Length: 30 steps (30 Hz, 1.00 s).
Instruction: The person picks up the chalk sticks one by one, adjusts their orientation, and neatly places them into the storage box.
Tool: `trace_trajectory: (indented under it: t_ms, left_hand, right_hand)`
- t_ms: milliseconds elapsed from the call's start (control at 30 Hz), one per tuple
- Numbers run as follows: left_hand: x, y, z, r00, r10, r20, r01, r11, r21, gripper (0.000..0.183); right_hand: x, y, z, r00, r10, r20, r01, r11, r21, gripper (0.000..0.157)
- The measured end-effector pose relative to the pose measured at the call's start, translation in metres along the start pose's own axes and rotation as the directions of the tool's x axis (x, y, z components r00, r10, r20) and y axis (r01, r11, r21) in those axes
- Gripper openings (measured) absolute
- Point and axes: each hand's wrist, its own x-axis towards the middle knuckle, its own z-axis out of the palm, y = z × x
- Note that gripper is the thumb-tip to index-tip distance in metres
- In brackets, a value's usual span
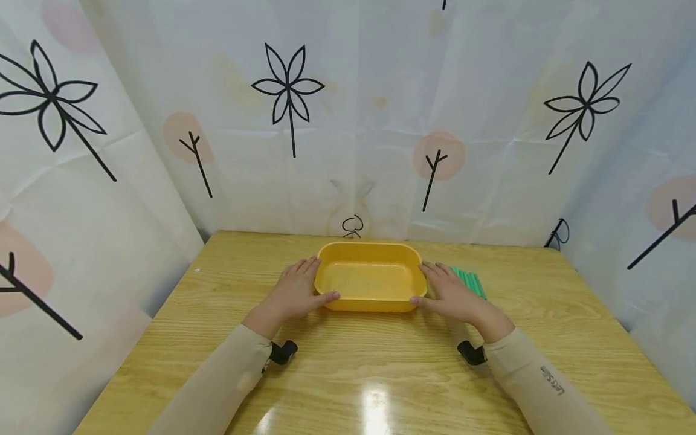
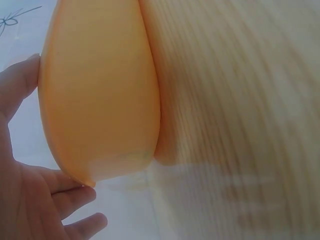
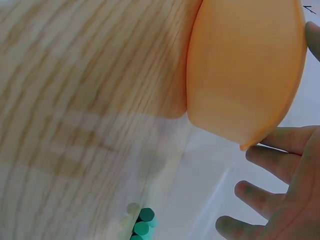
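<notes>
A shallow yellow plastic basin (image 1: 371,281) sits on the wooden table with its inside facing up and nothing visible in it. My left hand (image 1: 296,290) holds its left end, thumb on the near rim and fingers along the side. At the opposite end, my right hand (image 1: 448,292) holds the rim the same way. The left wrist view has the basin's outer wall (image 2: 100,90) close up, with thumb and fingertips at the rim. In the right wrist view the last two fingers stand away from the basin wall (image 3: 245,65).
Several green sticks (image 1: 469,282) lie side by side just right of the basin, partly behind the right hand; their ends show in the right wrist view. The wooden table (image 1: 337,374) meets a patterned white cloth (image 1: 359,121) at the back. Dark wrist cameras sit under both sleeves.
</notes>
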Motion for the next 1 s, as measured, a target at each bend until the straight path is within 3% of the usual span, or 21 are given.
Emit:
trace_trajectory:
  t_ms: [1000]
  left_hand:
    - [-0.0001,0.0006,-0.0057,0.999,-0.023,0.03,0.024,0.999,-0.034,0.105]
  right_hand:
    - [0.001,0.0002,-0.0065,0.999,0.001,0.035,-0.003,0.999,0.052,0.089]
